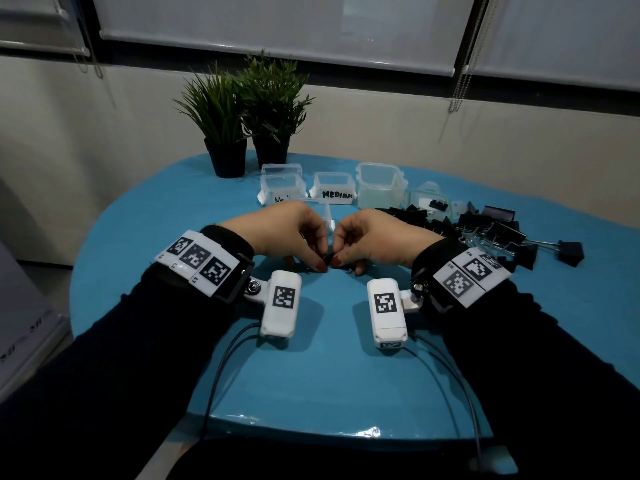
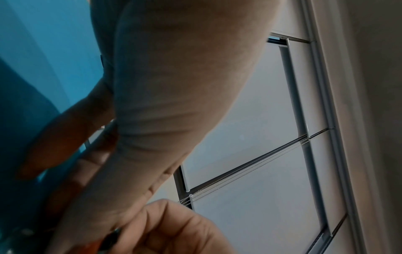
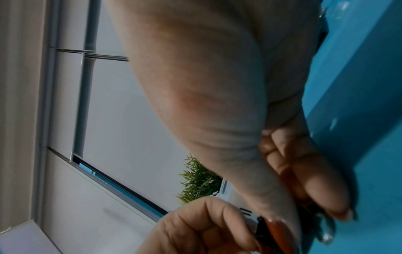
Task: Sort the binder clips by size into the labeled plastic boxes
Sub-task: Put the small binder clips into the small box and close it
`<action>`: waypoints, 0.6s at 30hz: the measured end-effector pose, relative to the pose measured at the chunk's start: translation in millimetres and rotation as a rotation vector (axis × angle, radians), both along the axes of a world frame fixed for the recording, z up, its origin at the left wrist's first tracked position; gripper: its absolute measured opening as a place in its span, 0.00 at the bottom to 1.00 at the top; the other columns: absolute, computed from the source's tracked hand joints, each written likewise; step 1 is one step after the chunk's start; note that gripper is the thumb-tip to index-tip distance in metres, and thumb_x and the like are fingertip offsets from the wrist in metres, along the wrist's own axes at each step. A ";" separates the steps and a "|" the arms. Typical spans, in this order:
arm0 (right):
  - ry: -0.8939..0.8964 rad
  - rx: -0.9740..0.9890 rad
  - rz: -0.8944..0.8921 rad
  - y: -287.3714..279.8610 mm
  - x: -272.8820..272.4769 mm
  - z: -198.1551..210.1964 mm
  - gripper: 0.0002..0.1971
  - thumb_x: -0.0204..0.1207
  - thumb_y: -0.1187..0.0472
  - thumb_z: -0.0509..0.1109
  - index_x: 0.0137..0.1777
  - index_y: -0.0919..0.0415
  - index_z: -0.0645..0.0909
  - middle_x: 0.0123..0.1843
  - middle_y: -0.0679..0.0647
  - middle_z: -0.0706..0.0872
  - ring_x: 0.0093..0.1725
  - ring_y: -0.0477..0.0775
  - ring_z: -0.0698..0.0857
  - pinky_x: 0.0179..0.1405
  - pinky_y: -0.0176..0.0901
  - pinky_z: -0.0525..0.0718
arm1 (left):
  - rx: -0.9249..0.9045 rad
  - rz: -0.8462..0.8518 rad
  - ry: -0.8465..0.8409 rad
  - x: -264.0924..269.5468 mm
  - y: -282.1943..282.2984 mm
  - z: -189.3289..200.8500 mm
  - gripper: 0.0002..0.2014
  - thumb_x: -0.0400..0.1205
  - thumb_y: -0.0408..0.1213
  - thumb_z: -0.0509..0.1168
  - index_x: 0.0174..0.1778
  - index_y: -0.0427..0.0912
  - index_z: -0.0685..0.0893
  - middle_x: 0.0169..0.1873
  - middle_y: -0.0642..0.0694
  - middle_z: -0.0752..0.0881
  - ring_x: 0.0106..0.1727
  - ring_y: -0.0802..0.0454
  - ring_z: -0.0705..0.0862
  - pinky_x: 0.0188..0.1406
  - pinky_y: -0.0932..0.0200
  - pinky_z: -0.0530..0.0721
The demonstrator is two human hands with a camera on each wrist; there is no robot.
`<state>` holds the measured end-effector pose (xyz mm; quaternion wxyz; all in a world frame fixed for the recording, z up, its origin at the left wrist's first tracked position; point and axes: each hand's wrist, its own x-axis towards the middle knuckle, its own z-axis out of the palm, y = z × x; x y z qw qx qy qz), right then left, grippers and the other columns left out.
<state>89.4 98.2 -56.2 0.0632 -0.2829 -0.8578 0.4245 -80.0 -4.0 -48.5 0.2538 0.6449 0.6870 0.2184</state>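
Both the left hand (image 1: 280,233) and the right hand (image 1: 375,237) pinch one small binder clip (image 1: 328,262) just above the surface (image 1: 145,216). I think its size is being judged; next it must go in the matching labeled box (image 1: 334,188)

We observe dim, cool lighting; glare marks the near table (image 1: 363,432) edge; both wrist views are blurred and distorted.

A round table (image 1: 145,237) with a glossy blue top stands against a pale wall (image 1: 86,109). Above the wall, white roller blinds (image 1: 277,26) cover the windows, bead chains (image 1: 462,81) hanging at their sides. Two potted green plants (image 1: 242,109) stand at the table's far edge. The light is dim.
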 end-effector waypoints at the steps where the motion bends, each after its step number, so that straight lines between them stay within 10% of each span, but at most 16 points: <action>1: -0.002 0.000 0.000 -0.4 0.5 0.8 0.09 0.71 0.71 0.81 0.42 0.62 0.83 0.33 0.54 0.89 0.29 0.52 0.87 0.37 0.46 0.88 | 0.009 0.005 -0.011 0.5 -0.1 0.9 0.12 0.69 0.36 0.85 0.42 0.42 0.89 0.36 0.48 0.92 0.33 0.57 0.88 0.36 0.59 0.89; 9: 0.010 -0.036 -0.050 -2.8 1.0 1.3 0.16 0.69 0.72 0.82 0.55 0.68 0.83 0.41 0.55 0.83 0.29 0.50 0.88 0.36 0.41 0.90 | -0.044 -0.010 -0.056 4.7 2.5 -3.5 0.16 0.71 0.34 0.83 0.52 0.45 0.88 0.39 0.47 0.93 0.35 0.57 0.88 0.33 0.62 0.84; 18: -0.062 0.078 -0.037 -7.2 1.8 6.2 0.10 0.70 0.68 0.82 0.47 0.64 0.84 0.36 0.53 0.88 0.30 0.45 0.88 0.33 0.40 0.88 | 0.002 -0.028 -0.022 7.1 2.4 -5.1 0.11 0.73 0.32 0.79 0.48 0.47 0.89 0.39 0.47 0.92 0.35 0.55 0.87 0.45 0.52 0.89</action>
